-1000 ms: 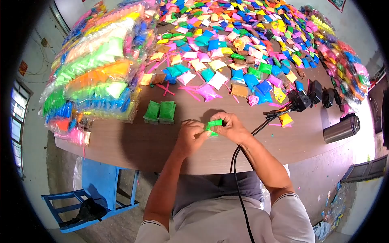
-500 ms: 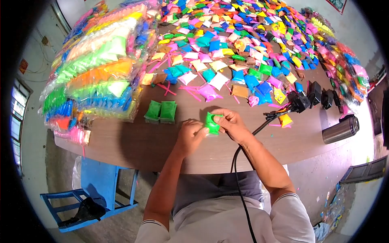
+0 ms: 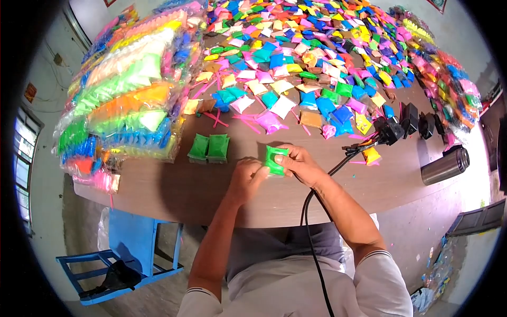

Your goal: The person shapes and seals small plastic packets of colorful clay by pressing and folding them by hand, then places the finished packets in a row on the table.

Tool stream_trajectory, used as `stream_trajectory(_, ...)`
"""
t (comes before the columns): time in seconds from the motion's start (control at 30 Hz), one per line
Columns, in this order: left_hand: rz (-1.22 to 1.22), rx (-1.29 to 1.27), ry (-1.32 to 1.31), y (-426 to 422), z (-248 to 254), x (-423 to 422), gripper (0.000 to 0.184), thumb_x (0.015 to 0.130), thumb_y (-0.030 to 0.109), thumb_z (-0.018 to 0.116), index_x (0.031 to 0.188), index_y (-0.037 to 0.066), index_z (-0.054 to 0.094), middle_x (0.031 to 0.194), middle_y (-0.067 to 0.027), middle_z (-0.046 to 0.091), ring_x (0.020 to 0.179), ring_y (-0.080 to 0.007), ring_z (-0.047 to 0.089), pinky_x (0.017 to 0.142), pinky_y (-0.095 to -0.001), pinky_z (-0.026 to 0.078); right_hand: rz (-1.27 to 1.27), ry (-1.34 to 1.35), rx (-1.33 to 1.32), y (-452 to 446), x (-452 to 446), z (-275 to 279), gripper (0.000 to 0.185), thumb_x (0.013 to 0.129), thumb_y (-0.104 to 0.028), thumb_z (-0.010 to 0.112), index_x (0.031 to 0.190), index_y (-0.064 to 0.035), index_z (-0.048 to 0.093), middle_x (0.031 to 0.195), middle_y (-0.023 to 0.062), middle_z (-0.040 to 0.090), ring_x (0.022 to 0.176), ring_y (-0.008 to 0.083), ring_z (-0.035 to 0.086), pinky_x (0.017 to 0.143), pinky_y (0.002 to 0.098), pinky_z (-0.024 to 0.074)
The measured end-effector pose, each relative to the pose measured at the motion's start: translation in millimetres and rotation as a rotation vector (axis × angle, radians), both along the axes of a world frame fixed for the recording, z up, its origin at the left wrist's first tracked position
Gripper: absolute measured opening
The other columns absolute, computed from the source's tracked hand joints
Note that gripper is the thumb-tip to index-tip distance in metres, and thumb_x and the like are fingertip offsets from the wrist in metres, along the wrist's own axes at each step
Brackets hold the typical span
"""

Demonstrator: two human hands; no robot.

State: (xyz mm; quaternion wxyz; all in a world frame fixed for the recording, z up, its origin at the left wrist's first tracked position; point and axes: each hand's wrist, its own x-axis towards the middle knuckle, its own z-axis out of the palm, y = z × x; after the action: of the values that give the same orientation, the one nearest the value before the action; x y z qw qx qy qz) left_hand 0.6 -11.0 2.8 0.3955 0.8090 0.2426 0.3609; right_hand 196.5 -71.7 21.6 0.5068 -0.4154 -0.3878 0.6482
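Your R hand (image 3: pixel 301 165) has fingers pinching the green pkt (image 3: pixel 273 166); L hand (image 3: pixel 245 180) at its left edge, can't tell if pinching; prob. light, soft, slick, so hold edges gently

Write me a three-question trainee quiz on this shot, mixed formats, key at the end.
1. Multiple choice: what colour is the packet held in the right hand?
A) orange
B) green
C) blue

2. True or false: the metal flask is on the tabletop to the left of the left hand.

3. Fill in the number: ____ green packets lie side by side on the tabletop, between the left hand and the clear bags of packets.

Key: 1 B; 2 false (it is to the right of both hands); 3 two.
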Motion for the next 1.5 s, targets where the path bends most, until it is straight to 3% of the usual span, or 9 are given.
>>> stream_trajectory(0.1, 0.005, 0.066, 0.008, -2.6, 1.7, 2.0, 0.023, 0.081, 0.017, 0.063, 0.066, 0.002, 0.057, 0.064, -0.0124, 0.055, 0.064, -0.0295, 0.052, 0.066, -0.04, 0.039, -0.098, -0.222, 0.07, -1.4, -12.7, 10.8, 0.015, 0.088, -0.017, 0.068, 0.096, -0.0035, 0.066, 0.074, -0.0025, 0.06, 0.062, 0.0036, 0.049, 0.054, 0.0202, 0.0382)
stream_trajectory(0.33, 0.019, 0.156, -0.044, -4.8, 0.5, 5.3, 0.025, 0.083, 0.019, 0.06, 0.064, 0.002, 0.054, 0.062, -0.011, 0.052, 0.065, -0.03, 0.051, 0.068, -0.041, 0.039, -0.123, -0.236, 0.196, 0.1, -11.4, -8.0, 0.019, 0.091, -0.019, 0.064, 0.1, -0.0025, 0.066, 0.077, -0.0013, 0.061, 0.065, 0.0052, 0.053, 0.055, 0.0209, 0.0404)
stream_trajectory(0.5, 0.037, 0.062, 0.145, -2.8, 2.2, -1.3, 0.03, 0.09, 0.022, 0.056, 0.068, 0.002, 0.057, 0.071, -0.0126, 0.058, 0.073, -0.0302, 0.054, 0.075, -0.0389, 0.041, 0.162, 0.156, 0.026, -0.2, 3.0, -8.9, 0.04, 0.091, -0.02, 0.059, 0.127, -0.0038, 0.054, 0.103, 0.0016, 0.062, 0.088, 0.0084, 0.057, 0.066, 0.0221, 0.0444)
stream_trajectory(0.7, 0.047, 0.002, 0.066, -3.8, -1.2, 0.4, 0.027, 0.089, 0.021, 0.052, 0.068, 0.004, 0.056, 0.069, -0.0126, 0.055, 0.073, -0.032, 0.053, 0.076, -0.0419, 0.039, 0.155, 0.373, 0.037, -6.3, 0.3, 9.6, 0.048, 0.089, -0.017, 0.062, 0.133, -0.005, 0.048, 0.103, 0.002, 0.062, 0.081, 0.0071, 0.054, 0.06, 0.0212, 0.0409)
stream_trajectory(0.83, 0.021, 0.052, 0.068, -2.5, -2.9, 1.5, 0.026, 0.089, 0.021, 0.052, 0.07, 0.004, 0.058, 0.07, -0.0126, 0.057, 0.074, -0.0319, 0.054, 0.076, -0.0418, 0.039, 0.172, 0.307, 0.114, -0.4, 5.1, -6.6, 0.037, 0.088, -0.016, 0.065, 0.122, -0.0048, 0.056, 0.097, 0.0021, 0.064, 0.072, 0.0056, 0.052, 0.055, 0.0205, 0.0374)
stream_trajectory(1.0, 0.025, -0.001, -0.04, -5.0, -1.2, 2.9, 0.025, 0.088, 0.022, 0.054, 0.072, 0.004, 0.059, 0.072, -0.012, 0.058, 0.075, -0.0305, 0.055, 0.075, -0.0409, 0.04, -0.114, -0.045, 0.05, -5.6, -1.8, 9.6, 0.009, 0.087, -0.013, 0.069, 0.09, -0.0062, 0.063, 0.078, -0.0029, 0.061, 0.06, 0.0041, 0.048, 0.053, 0.0192, 0.0359)
stream_trajectory(1.2, -0.01, 0.089, 0.152, -2.2, 2.3, -0.9, 0.029, 0.088, 0.026, 0.055, 0.07, 0.004, 0.054, 0.069, -0.0114, 0.053, 0.073, -0.0316, 0.052, 0.074, -0.0414, 0.038, -0.207, -0.199, 0.359, 2.4, -23.6, -12.1, 0.016, 0.089, -0.018, 0.07, 0.095, -0.0055, 0.062, 0.075, -0.0017, 0.06, 0.058, 0.0018, 0.044, 0.05, 0.0193, 0.0337)
stream_trajectory(1.3, 0.029, 0.072, 0.084, -4.6, 1.4, 1.6, 0.029, 0.088, 0.026, 0.054, 0.07, 0.003, 0.053, 0.068, -0.0121, 0.051, 0.072, -0.0324, 0.05, 0.074, -0.0421, 0.037, -0.053, -0.113, 0.078, -6.1, -12.7, 11.5, 0.015, 0.09, -0.018, 0.066, 0.097, -0.0048, 0.062, 0.084, -0.0036, 0.06, 0.071, 0.003, 0.051, 0.056, 0.0196, 0.0378)
stream_trajectory(1.5, 0.016, 0.11, 0.122, -3.5, -2.8, 1.8, 0.029, 0.089, 0.026, 0.053, 0.071, 0.003, 0.052, 0.069, -0.013, 0.051, 0.072, -0.0327, 0.05, 0.074, -0.0426, 0.036, 0.078, -0.204, 0.085, 0.6, 0.9, -10.0, 0.02, 0.088, -0.02, 0.067, 0.103, -0.0062, 0.063, 0.08, -0.0029, 0.06, 0.069, 0.0041, 0.052, 0.055, 0.0206, 0.038)
